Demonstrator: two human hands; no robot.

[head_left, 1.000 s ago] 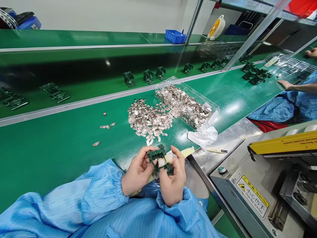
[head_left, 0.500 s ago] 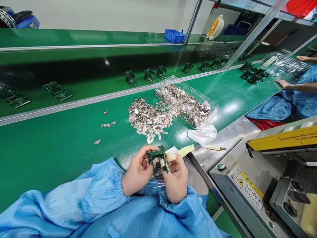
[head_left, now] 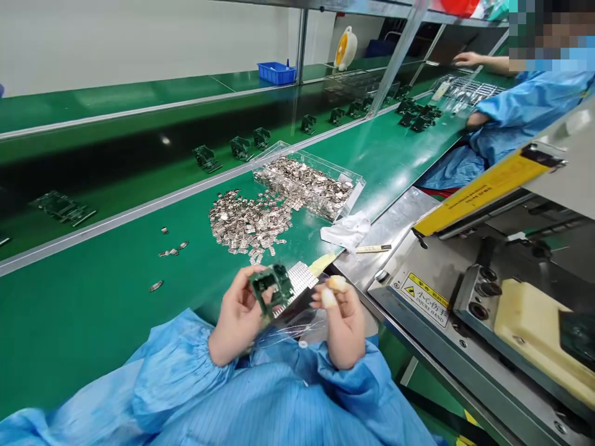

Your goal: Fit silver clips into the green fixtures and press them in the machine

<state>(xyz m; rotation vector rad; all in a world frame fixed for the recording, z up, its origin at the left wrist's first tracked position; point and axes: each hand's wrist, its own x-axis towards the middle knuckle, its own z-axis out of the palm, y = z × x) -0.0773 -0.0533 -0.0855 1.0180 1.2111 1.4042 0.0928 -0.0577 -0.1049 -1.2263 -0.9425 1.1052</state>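
My left hand (head_left: pixel 239 316) grips a green circuit-board assembly (head_left: pixel 270 288) with an open frame shape. To its right, my right hand (head_left: pixel 343 319) is apart from the board, its covered thumb and index fingertips close together; whatever they pinch, if anything, is too small to make out. A white gridded sheet (head_left: pixel 301 280) with a yellow strip (head_left: pixel 321 264) lies between and behind the hands. Beyond them a pile of small silvery metal parts (head_left: pixel 246 224) spreads on the green table (head_left: pixel 116 334), beside a clear tray (head_left: pixel 357 192) filled with the same parts.
A white cloth (head_left: pixel 346 230) and a marker (head_left: pixel 373 249) lie by the metal ledge. At right stands a machine with a warning label (head_left: pixel 425 299). Green assemblies (head_left: pixel 240 147) line the back belt. A co-worker's sleeve (head_left: pixel 525 114) shows at upper right.
My right hand has moved away from the board, to the right. My left hand keeps the board, now tilted. The view has turned right, showing more of the machine and the co-worker.
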